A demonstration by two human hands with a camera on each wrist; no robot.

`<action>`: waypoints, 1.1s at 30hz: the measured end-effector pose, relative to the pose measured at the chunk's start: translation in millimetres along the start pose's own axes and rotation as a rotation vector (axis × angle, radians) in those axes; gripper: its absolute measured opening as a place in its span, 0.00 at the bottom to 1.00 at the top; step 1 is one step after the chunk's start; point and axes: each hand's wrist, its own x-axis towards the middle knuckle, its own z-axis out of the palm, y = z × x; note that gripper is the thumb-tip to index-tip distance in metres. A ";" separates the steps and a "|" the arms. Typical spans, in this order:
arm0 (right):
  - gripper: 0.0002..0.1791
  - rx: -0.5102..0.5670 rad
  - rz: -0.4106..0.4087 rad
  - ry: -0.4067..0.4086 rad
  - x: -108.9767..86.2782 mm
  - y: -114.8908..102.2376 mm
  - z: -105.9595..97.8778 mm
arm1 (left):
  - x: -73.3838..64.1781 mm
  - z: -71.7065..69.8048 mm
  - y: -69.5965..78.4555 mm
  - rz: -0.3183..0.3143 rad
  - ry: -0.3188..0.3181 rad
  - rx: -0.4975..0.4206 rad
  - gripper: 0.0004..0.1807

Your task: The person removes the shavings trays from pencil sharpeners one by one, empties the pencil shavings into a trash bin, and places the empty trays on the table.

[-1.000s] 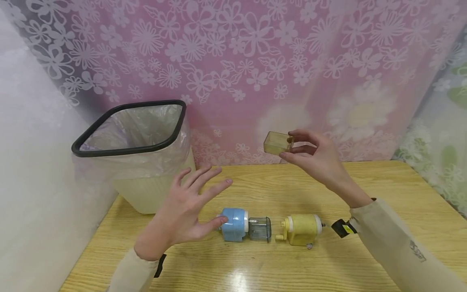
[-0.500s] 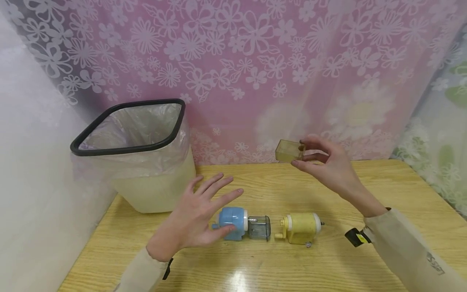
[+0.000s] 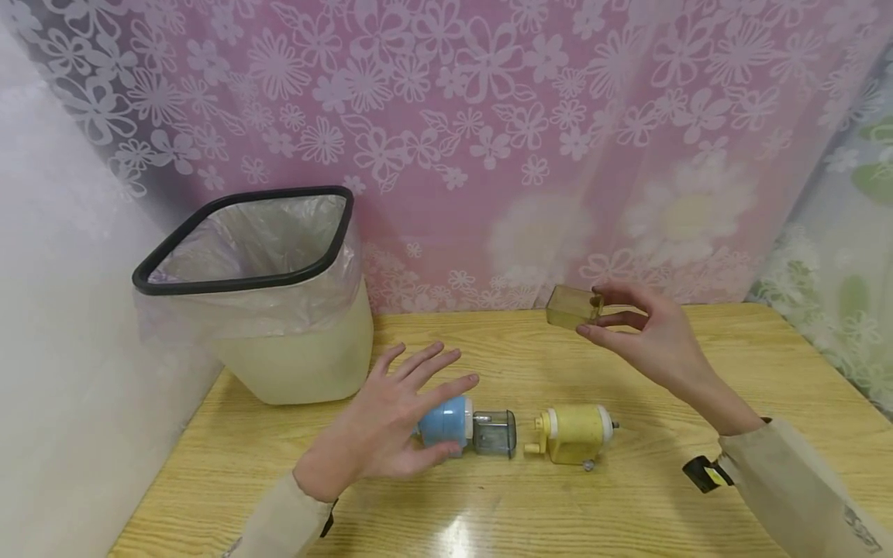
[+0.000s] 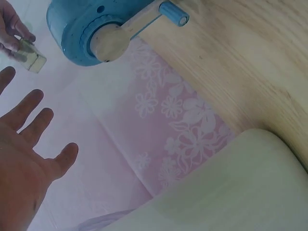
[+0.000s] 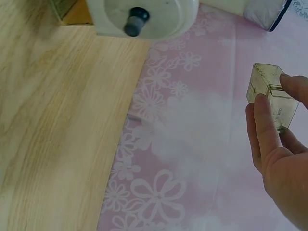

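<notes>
My right hand [image 3: 659,337] pinches a clear yellowish shavings drawer [image 3: 568,308] by one end, raised above the back of the table. The right wrist view shows the thumb and fingers around the drawer [image 5: 272,91]. A yellow crank pencil sharpener [image 3: 575,434] stands on the table below and in front of it. My left hand [image 3: 380,422] is spread with fingers apart, partly covering a blue crank pencil sharpener [image 3: 446,422]. That sharpener's smoky grey drawer [image 3: 495,434] sits at its right side. In the left wrist view the blue crank handle [image 4: 174,13] shows.
A cream waste bin [image 3: 300,364] with a black rim and a clear plastic liner stands at the back left of the wooden table [image 3: 544,511]. A pink flowered curtain [image 3: 432,194] hangs behind the table's back edge.
My right hand has moved right and down with the yellowish drawer. The left hand has drifted right and slightly down, covering more of the blue sharpener. Both sharpeners stay in place.
</notes>
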 end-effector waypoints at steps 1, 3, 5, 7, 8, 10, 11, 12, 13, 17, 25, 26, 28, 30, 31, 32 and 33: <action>0.32 -0.002 0.000 -0.001 -1.4 1.6 -0.9 | -0.2 0.6 1.0 -0.003 -0.010 -0.003 0.43; 0.31 -0.012 0.010 -0.006 -4.4 5.2 -3.0 | -0.7 1.7 2.6 -0.015 -0.038 -0.007 0.42; 0.31 -0.021 0.022 -0.006 -6.8 8.7 -4.6 | -1.2 3.0 3.8 -0.025 -0.060 -0.010 0.42; 0.31 -0.022 0.041 -0.008 -9.6 11.9 -6.2 | -1.4 4.3 4.9 -0.030 -0.075 -0.020 0.42; 0.31 -0.027 0.053 -0.009 -11.1 13.2 -7.2 | -1.3 5.0 5.5 -0.031 -0.080 -0.026 0.42; 0.31 -0.035 0.055 -0.010 -13.8 15.6 -8.3 | -1.0 6.2 6.5 -0.026 -0.082 -0.032 0.42; 0.31 -0.036 0.056 -0.013 -15.4 16.7 -8.7 | -0.9 6.7 7.1 -0.024 -0.087 -0.036 0.42; 0.31 -0.040 0.054 -0.015 -17.0 17.8 -9.2 | -0.7 7.3 7.6 -0.022 -0.088 -0.038 0.42; 0.31 -0.045 0.051 -0.015 -18.6 18.8 -9.8 | -0.6 7.9 8.1 -0.018 -0.090 -0.040 0.42; 0.33 -0.057 0.055 -0.017 -25.0 22.2 -11.9 | -0.1 10.0 10.1 -0.010 -0.106 -0.045 0.42; 0.33 -0.077 0.087 -0.008 -35.3 28.9 -21.4 | 1.2 14.3 13.6 0.007 -0.102 -0.067 0.41; 0.33 -0.077 0.092 -0.007 -36.1 29.9 -22.9 | 1.6 14.8 14.0 0.010 -0.098 -0.066 0.41; 0.33 -0.081 0.098 -0.006 -37.9 32.0 -25.5 | 2.2 15.8 15.0 0.015 -0.096 -0.063 0.42; 0.33 -0.078 0.102 -0.009 -39.8 33.9 -27.7 | 3.0 16.9 16.2 0.019 -0.093 -0.064 0.42; 0.33 -0.080 0.103 -0.010 -40.9 35.0 -28.7 | 3.6 17.7 16.8 0.021 -0.094 -0.066 0.42; 0.33 -0.080 0.105 -0.011 -42.0 36.0 -29.5 | 4.2 18.5 17.5 0.024 -0.097 -0.067 0.42; 0.32 -0.080 0.103 -0.013 -43.2 37.1 -30.2 | 4.9 19.0 18.2 0.026 -0.099 -0.069 0.42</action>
